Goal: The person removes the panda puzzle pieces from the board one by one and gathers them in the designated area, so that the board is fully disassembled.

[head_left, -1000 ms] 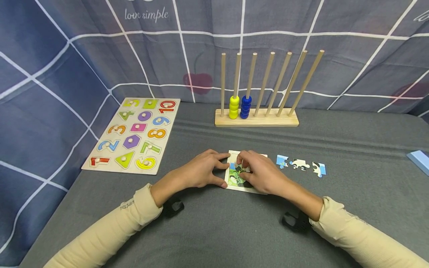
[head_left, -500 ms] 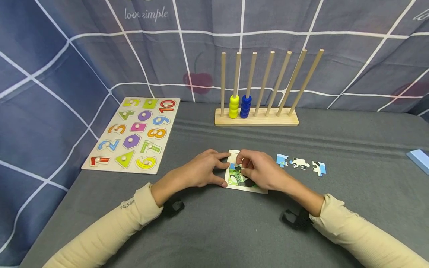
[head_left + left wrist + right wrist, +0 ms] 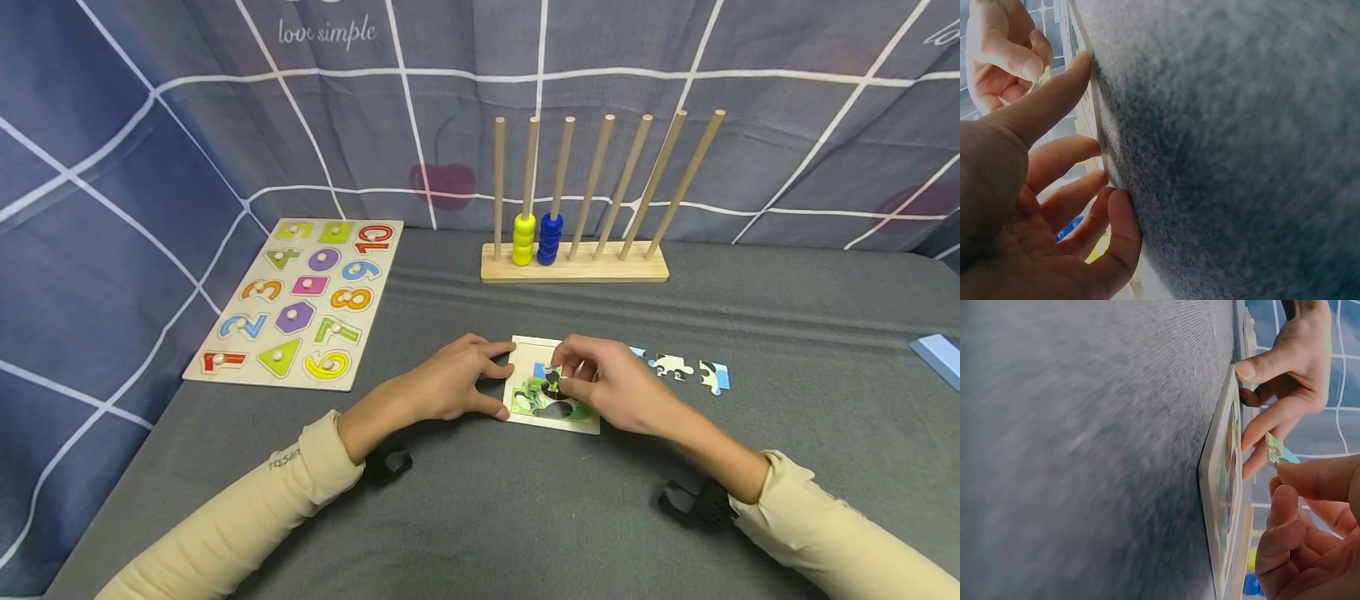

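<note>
A small wooden jigsaw tray (image 3: 551, 424) lies on the grey cloth, with green and black picture pieces along its lower part and bare wood at its upper left. My left hand (image 3: 457, 379) rests against the tray's left edge, thumb and fingertips spread along it. Above the tray, my right hand (image 3: 618, 383) pinches a green and blue jigsaw piece (image 3: 1277, 449) between thumb and fingers. The right wrist view shows that piece raised clear of the tray. The right hand hides part of the tray's right side.
Loose jigsaw pieces (image 3: 671, 366) lie right of the tray, one partly behind the right hand. Farther back stands a wooden peg rack (image 3: 573, 271) with yellow and blue beads. A number and shape board (image 3: 300, 342) lies left; a light blue block (image 3: 937, 360) sits far right.
My right hand has shifted right and lifted with the green and blue jigsaw piece, uncovering bare wood at the tray's upper left. My left hand has stayed in place.
</note>
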Motion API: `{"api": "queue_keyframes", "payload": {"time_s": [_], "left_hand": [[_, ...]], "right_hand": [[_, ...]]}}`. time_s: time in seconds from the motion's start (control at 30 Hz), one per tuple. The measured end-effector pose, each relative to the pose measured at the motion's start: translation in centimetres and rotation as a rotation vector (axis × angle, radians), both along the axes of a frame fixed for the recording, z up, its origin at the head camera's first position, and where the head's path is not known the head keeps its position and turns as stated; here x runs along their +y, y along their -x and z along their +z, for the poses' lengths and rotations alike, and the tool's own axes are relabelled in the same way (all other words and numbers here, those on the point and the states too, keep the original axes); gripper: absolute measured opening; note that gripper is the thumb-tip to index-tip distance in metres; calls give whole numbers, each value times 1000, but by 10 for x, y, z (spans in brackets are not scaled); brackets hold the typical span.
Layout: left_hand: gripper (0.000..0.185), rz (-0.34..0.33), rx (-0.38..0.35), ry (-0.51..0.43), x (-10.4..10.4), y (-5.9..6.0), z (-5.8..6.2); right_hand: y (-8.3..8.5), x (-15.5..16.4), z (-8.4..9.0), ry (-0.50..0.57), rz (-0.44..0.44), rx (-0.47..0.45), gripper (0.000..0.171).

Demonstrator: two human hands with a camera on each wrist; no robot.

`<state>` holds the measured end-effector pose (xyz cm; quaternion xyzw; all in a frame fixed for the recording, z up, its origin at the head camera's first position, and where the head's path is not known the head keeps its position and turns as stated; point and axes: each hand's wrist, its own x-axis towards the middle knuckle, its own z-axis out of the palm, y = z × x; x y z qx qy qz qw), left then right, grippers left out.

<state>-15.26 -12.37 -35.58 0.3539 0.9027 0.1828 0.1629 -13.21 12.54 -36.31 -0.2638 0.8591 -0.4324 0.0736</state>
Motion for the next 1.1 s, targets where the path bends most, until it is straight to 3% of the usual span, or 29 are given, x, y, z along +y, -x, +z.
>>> {"api": "queue_keyframes", "payload": {"time_s": [0.63,1.1], "left_hand": [[64,0,7,25,-1,-1,2],[63,-6,16,-2,-1,-1,1]], "right_hand": [[-15,60,-5,1,-103,-22,14],[-21,80,-7,-122,-148,25,17]]}}
